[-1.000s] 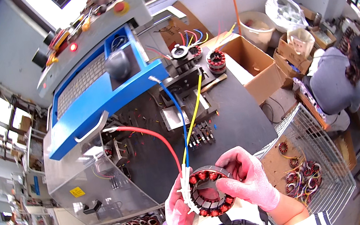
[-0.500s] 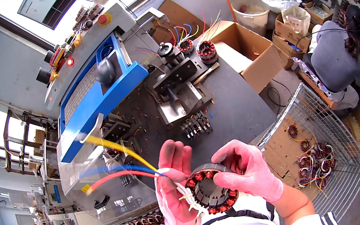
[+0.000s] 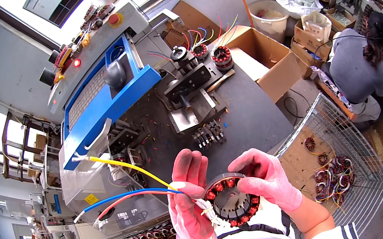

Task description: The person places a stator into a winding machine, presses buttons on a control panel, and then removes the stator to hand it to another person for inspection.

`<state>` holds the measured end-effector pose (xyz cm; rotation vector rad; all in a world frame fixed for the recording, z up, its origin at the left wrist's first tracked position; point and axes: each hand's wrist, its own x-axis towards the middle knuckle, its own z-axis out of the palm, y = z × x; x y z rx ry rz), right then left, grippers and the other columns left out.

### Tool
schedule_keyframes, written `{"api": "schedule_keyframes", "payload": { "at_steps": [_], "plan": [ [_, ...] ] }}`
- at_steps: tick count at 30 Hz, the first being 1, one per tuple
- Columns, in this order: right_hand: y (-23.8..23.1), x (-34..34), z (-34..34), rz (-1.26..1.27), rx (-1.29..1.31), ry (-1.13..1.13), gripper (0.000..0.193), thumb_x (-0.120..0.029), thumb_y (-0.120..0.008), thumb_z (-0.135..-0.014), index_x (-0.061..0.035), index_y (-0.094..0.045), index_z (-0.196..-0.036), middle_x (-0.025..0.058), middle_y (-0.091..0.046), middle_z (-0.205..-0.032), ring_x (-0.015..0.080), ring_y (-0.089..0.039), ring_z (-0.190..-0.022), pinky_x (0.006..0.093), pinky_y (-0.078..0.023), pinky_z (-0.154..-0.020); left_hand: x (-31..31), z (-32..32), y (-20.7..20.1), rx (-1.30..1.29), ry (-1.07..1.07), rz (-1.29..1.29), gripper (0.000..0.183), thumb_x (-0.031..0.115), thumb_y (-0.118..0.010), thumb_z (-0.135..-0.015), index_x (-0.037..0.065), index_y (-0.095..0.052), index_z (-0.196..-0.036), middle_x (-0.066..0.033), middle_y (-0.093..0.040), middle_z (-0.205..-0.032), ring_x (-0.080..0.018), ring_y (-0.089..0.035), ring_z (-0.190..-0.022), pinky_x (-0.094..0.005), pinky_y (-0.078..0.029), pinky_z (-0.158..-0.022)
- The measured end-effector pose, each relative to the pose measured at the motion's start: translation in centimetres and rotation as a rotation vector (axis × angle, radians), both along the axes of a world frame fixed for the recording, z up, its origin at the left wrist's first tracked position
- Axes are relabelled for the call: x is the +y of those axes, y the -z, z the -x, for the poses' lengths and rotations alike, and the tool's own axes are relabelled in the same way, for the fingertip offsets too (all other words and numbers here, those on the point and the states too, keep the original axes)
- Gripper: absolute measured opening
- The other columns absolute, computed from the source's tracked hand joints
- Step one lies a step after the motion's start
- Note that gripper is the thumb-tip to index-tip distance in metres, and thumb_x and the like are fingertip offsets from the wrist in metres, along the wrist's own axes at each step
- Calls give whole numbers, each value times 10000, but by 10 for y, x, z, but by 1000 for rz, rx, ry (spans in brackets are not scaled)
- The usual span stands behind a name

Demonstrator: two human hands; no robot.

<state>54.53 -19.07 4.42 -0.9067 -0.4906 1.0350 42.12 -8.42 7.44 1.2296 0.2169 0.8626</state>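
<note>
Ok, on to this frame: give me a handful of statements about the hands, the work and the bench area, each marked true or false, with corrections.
1. The right hand grips the wound ring at its rim. True.
2. The left hand pinches three green leads. False: the leads at the left hand are yellow, blue and red.
3. The wire basket on the right contains more wound parts. True.
4. The cardboard box beyond the bench is taped shut. False: the cardboard box is open at the top.
5. A dark computer mouse sits beside the keyboard. True.
</note>
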Motion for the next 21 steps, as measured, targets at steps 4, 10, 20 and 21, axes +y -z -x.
{"api": "schedule_keyframes", "payload": {
  "at_steps": [4, 10, 20, 21],
  "plan": [
    [4, 3, 0, -23, 41, -9, 325, -82, -650, -766, 20, -563, -1062, 80, -628, -953, 111, -601, -846, 241, -475, -774, 1, 0, -3, 10, 14, 44, 364, 386, -434, -969, 48, -564, -1006, -168, -293, -1463, -330, -322, -1341, -501, -198, -1130],
    [11, 8, -4, -39, 122, -91, 318, -80, -646, -825, 12, -546, -1112, 74, -616, -997, 90, -585, -897, 228, -471, -801, 4, 3, -10, 143, 13, -2, 354, 430, -382, -978, 120, -550, -948, -125, -315, -1467, -273, -354, -1335, -460, -235, -1130],
    [9, 15, -5, 22, 82, -89, 344, -92, -634, -786, 12, -553, -1104, 77, -620, -977, 123, -596, -895, 259, -467, -820, 8, 1, -11, 141, -12, 31, 328, 394, -388, -984, 109, -547, -951, -120, -377, -1420, -269, -382, -1315, -465, -244, -1126],
    [9, 16, -5, 20, 77, -78, 342, -90, -636, -784, 12, -554, -1100, 75, -619, -969, 120, -596, -889, 256, -468, -813, 8, 1, -10, 135, -12, 39, 330, 390, -383, -986, 107, -549, -952, -122, -378, -1418, -269, -385, -1312, -464, -245, -1126]
  ]
}}
